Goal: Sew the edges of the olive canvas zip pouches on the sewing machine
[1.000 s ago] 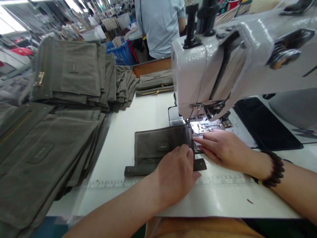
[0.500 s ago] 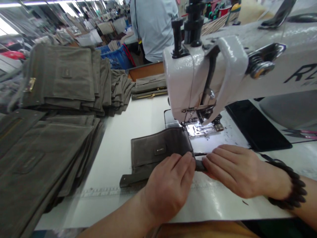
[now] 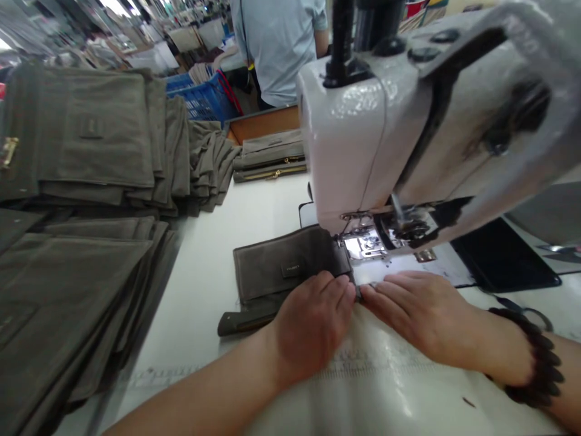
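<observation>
A grey-brown zippered pouch piece [image 3: 263, 266] lies on the sewing table, with a small label patch [image 3: 293, 268] on its face and a zip strip along its near edge. Its right edge is under the needle area of the sewing machine [image 3: 349, 139]. My left hand [image 3: 313, 321] is closed over the near right corner, fingers pressed together on the material. Just to its right, my right hand [image 3: 422, 315] pinches the end of the strip between thumb and fingers. Most of that strip end is hidden by the fingertips of both hands.
Stacks of similar grey-brown pieces [image 3: 104, 133] fill the left side. Two zippered pieces [image 3: 272, 163] lie at the back. Scissors [image 3: 531, 312] rest beside my right wrist, and a dark plate [image 3: 512, 260] lies beyond. Another person [image 3: 281, 54] stands behind the table near a blue crate [image 3: 204, 100].
My view has moved closer to the machine, which looks larger. My right hand has come nearer my left, so less of the strip shows between them. The pouch piece stays by the needle.
</observation>
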Motion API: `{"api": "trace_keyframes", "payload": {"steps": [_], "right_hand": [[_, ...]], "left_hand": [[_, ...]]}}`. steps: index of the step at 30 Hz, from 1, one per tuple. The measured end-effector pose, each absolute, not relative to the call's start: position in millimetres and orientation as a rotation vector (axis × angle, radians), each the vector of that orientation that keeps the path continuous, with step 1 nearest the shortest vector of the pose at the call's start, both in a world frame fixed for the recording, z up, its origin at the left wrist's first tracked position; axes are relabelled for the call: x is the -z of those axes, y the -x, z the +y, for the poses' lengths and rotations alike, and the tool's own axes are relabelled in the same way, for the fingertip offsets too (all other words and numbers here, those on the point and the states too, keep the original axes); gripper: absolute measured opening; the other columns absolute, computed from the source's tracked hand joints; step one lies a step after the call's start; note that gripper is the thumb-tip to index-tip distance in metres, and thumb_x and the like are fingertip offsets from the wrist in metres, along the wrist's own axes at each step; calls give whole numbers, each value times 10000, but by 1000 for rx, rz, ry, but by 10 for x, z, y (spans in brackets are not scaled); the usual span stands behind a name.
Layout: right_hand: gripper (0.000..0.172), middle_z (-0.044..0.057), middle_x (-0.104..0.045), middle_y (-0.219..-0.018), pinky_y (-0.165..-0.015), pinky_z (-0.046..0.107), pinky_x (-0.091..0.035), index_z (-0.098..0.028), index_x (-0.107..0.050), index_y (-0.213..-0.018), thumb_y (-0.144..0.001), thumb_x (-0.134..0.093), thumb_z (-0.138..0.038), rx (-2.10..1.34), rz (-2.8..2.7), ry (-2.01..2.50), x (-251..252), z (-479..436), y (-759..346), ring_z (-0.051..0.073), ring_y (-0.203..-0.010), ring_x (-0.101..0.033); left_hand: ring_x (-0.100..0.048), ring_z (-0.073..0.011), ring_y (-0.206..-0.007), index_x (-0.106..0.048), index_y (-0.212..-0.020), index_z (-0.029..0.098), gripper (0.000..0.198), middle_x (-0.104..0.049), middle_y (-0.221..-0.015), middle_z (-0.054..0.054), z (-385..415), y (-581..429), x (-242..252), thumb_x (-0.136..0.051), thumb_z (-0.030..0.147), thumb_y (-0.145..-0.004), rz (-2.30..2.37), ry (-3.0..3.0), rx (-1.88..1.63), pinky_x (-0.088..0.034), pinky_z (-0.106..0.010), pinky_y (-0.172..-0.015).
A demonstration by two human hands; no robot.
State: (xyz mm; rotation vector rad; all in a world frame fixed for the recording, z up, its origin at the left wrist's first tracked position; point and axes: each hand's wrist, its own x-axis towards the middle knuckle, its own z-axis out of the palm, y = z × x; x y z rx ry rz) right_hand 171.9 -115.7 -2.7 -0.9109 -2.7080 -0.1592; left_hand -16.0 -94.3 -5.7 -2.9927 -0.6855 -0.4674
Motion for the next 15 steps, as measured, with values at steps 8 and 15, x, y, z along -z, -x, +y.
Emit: {"api": "trace_keyframes", "payload": {"steps": [8,15], "right_hand": [[244,26,-543,-601,-428,258,-224,-127,-563,-935,-894,-339,-215,390,-2445,1331,123,-1011,-1719,129,-459,-443],[308,46,-598,-616,-463,263,-354,-148,-593,-935,-904,-313,-273,72,-2447,1394,77,-890,-1842,143,-480,-505]], "left_hand": [[-591,-151,-821,-586,-931,85,186,-649,-887,-68,-584,158,116,-440,83,-817,-778,3076,534,-481,-263,-778],[-608,-133,-790,-627,-814,164,106,-661,-807,10,-275,212,-41,-524,186,-814,-1301,3351,401,-490,-238,-700]]}}
